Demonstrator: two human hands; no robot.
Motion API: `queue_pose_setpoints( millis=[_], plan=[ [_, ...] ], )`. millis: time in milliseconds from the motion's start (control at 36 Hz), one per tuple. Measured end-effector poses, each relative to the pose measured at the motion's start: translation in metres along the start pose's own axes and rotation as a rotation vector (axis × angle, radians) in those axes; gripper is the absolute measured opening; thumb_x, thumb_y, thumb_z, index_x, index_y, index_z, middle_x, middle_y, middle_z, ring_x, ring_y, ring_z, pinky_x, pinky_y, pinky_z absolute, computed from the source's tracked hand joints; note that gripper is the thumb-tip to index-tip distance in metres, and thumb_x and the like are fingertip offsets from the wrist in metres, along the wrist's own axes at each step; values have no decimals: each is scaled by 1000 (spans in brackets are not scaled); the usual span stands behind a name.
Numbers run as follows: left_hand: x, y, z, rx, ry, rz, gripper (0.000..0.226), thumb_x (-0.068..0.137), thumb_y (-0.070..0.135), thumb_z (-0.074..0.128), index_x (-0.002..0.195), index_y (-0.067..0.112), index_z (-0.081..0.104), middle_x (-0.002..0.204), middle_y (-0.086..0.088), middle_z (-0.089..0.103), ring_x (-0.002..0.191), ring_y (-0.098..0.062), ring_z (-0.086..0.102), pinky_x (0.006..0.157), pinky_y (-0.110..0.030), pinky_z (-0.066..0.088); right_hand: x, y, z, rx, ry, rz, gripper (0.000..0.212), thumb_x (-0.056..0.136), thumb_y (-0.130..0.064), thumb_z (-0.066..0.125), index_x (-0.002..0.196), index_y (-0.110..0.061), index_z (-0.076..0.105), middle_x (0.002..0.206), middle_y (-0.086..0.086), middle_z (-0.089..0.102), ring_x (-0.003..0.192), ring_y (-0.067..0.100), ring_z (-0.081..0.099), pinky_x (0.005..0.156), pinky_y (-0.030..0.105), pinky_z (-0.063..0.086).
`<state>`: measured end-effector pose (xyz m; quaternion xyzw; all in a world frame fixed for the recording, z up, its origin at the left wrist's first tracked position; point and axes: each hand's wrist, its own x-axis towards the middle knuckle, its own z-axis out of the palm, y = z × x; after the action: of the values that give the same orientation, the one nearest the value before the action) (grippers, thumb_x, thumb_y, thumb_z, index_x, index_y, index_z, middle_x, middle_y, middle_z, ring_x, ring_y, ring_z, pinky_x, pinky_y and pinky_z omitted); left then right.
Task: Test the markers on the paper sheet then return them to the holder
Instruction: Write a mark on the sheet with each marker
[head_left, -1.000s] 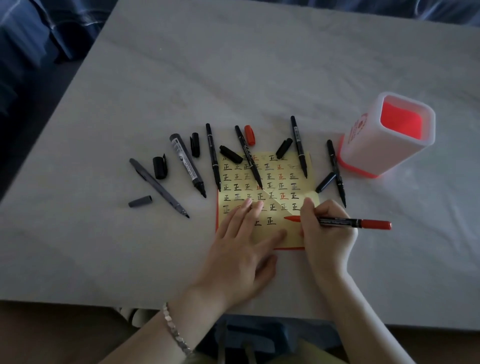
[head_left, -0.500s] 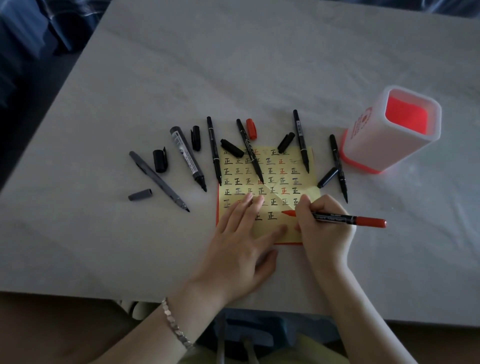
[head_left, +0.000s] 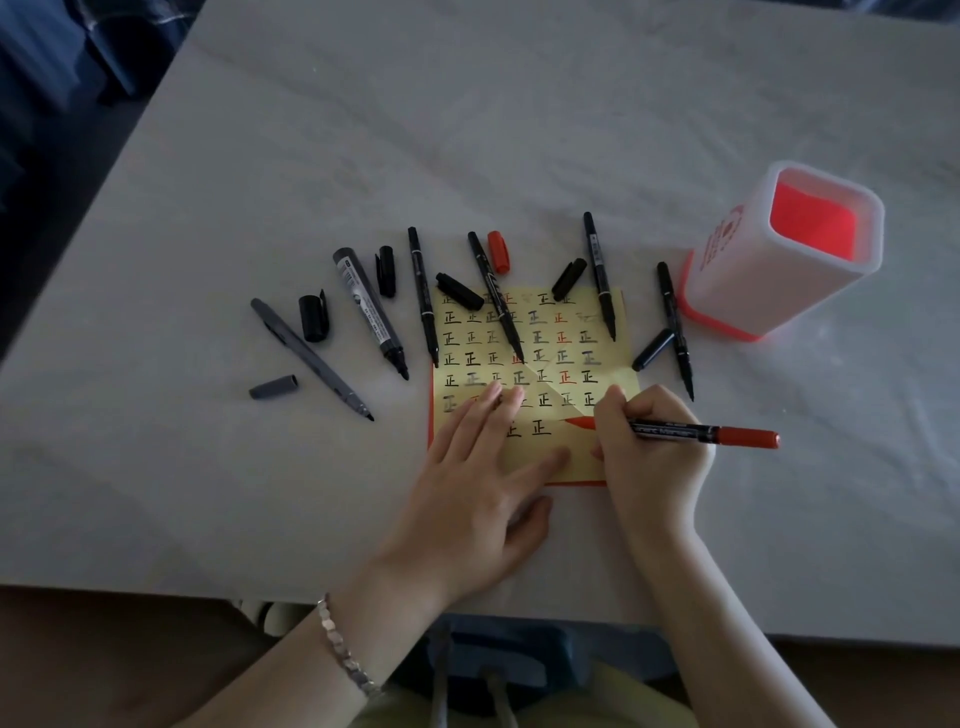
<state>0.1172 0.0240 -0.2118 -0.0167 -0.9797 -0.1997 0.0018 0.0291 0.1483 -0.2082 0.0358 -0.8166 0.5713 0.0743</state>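
Observation:
A yellow paper sheet (head_left: 550, 332) with rows of written characters lies on the table. My left hand (head_left: 478, 483) lies flat on its lower part, fingers spread. My right hand (head_left: 649, 447) grips a red marker (head_left: 727, 434) whose tip rests on the sheet beside the last black character. Several uncapped black markers (head_left: 423, 296) and a grey one (head_left: 309, 358) fan out around the sheet's top edge, with loose caps, one of them a red cap (head_left: 498, 252), between them. The white and red holder (head_left: 784, 249) stands at the right.
The pale marble table (head_left: 467, 130) has its near edge just below my wrists. A thick black marker (head_left: 369, 312) and a grey cap (head_left: 272, 387) lie left of the sheet. Dark blue fabric shows past the table's far left corner.
The red marker's tip has stayed at the same spot on the sheet's lower row, shifting only slightly. My left hand has kept pressing the sheet.

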Motion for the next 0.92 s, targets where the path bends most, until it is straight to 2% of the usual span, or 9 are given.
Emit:
queue_pose_setpoints(
  millis=[111,194,306,389,444,556,722,861,917],
  plan=[
    [0,0,0,-2,-2,2,35,88,43,42,121,38,54,145,-15,35,138,-29,19,113,-41,11,-1,0,-1,-3,-12,-9,34,78,-9,61,51,3,45,46,20,52,41,14,47,41,12,37],
    [0,0,0,-1,3,1,35,88,43,42,120,38,55,145,-15,36,138,-30,21,112,-42,12,-1,-1,-2,-12,-13,-8,32,77,-6,62,50,2,46,44,12,49,41,8,48,42,6,34],
    [0,0,-1,-5,5,1,35,88,43,42,120,38,55,145,-15,35,138,-29,19,114,-38,10,-1,-1,-1,-15,6,23,33,78,-1,63,49,-4,46,39,2,43,40,5,47,42,5,33],
    [0,0,-1,-21,2,3,35,88,42,43,120,37,56,145,-16,35,138,-30,19,114,-35,6,-1,1,-1,-7,16,9,36,77,-5,62,48,-12,43,45,6,48,39,5,47,42,5,32],
    [1,0,-1,-24,4,6,35,88,42,43,119,36,56,144,-16,36,138,-30,20,114,-36,7,-1,1,-1,-14,21,-8,34,76,-8,61,48,-12,43,38,1,42,39,6,47,42,5,32],
    [0,0,-1,-24,5,5,35,87,42,44,120,36,55,144,-17,36,137,-31,22,113,-36,8,-1,1,-1,-14,38,-22,30,76,-11,58,49,-7,44,42,8,47,40,10,45,43,6,33],
    [0,0,-1,-15,4,4,35,88,43,43,121,37,54,145,-16,35,138,-30,20,115,-38,9,0,0,-1,1,-11,-4,33,80,-4,63,52,-2,47,46,18,52,49,30,51,41,11,37],
    [0,0,-1,-9,-3,0,35,88,43,42,120,37,55,145,-16,35,138,-31,21,115,-38,9,0,-2,0,15,-37,12,35,79,-3,63,49,-11,47,40,-1,48,42,7,52,43,6,36],
    [0,0,0,8,-6,-1,36,88,44,42,121,37,55,145,-16,35,138,-31,22,113,-41,13,0,-2,0,0,-37,6,33,78,-1,62,49,-6,47,41,4,48,40,6,49,43,7,36]
  ],
)
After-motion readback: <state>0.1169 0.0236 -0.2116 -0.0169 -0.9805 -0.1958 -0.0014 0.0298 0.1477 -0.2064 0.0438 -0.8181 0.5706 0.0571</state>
